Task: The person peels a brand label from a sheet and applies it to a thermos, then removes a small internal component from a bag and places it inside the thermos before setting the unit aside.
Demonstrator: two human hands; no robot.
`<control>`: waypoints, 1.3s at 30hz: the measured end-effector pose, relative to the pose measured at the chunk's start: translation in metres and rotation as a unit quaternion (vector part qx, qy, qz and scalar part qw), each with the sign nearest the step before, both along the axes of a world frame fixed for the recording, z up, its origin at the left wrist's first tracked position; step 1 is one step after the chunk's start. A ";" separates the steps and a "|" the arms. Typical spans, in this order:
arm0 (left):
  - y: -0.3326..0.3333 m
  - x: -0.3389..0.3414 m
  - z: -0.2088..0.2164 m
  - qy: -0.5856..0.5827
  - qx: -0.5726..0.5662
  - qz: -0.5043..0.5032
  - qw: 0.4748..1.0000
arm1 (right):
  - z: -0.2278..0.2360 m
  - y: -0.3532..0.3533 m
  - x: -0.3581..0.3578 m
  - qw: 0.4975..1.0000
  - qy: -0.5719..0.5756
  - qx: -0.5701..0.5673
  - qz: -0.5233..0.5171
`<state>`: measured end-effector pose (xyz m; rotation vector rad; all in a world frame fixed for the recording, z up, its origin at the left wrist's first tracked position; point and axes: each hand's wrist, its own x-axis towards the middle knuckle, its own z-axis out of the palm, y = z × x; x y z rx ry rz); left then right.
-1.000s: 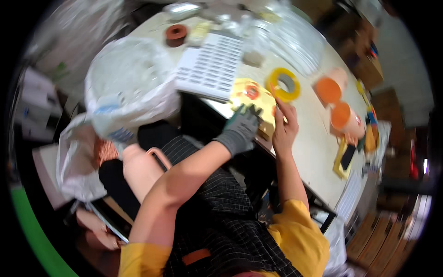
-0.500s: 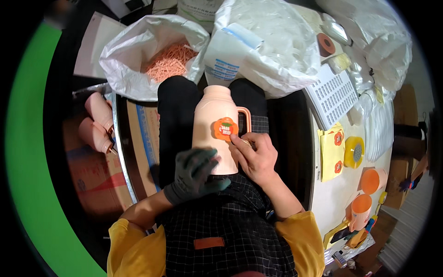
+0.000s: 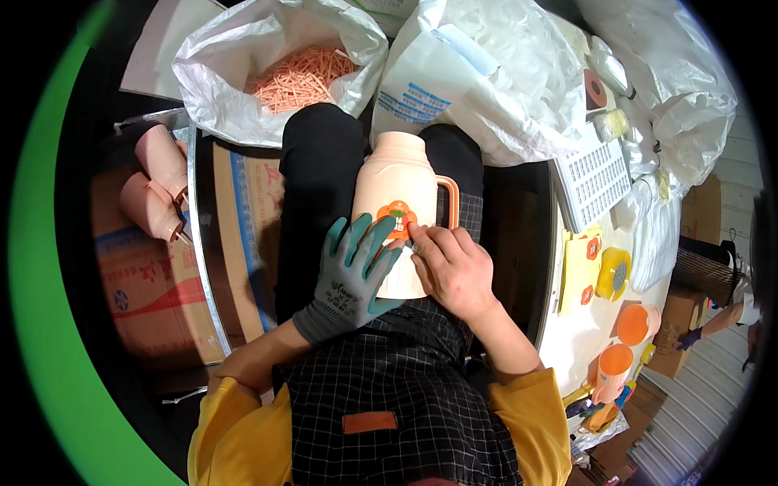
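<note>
A peach-coloured vacuum flask (image 3: pixel 381 182) lies across my lap, its open neck pointing away from me and its handle (image 3: pixel 450 202) on the right. On its body is an orange flower-shaped sticker (image 3: pixel 399 213), partly covered by my fingers. My left hand (image 3: pixel 348 267), in a grey and green glove, is open, with its fingers spread over the left side of the flask and their tips at the sticker. Bare and with curled fingers, my right hand (image 3: pixel 458 267) is closed at the sticker's lower right edge.
Ahead stand a white sack of peach-coloured strips (image 3: pixel 300 79) and a sack of clear plastic (image 3: pixel 527 73). On the right-hand table are a printed sheet stack (image 3: pixel 594 180), yellow sticker sheets (image 3: pixel 577 271), a tape roll (image 3: pixel 614 273) and orange-lined cups (image 3: pixel 614 361). Flask shells (image 3: pixel 151 207) lie at left.
My left hand has come down onto the flask and spread its fingers beside the sticker. My right fingers stay at the sticker's edge. The view has shifted slightly.
</note>
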<state>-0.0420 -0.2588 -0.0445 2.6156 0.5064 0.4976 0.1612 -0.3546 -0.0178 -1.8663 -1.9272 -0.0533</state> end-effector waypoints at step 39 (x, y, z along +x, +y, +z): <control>-0.027 0.048 0.014 -0.123 -0.176 -0.200 0.956 | 0.052 -0.316 0.305 0.724 -0.200 0.220 -0.622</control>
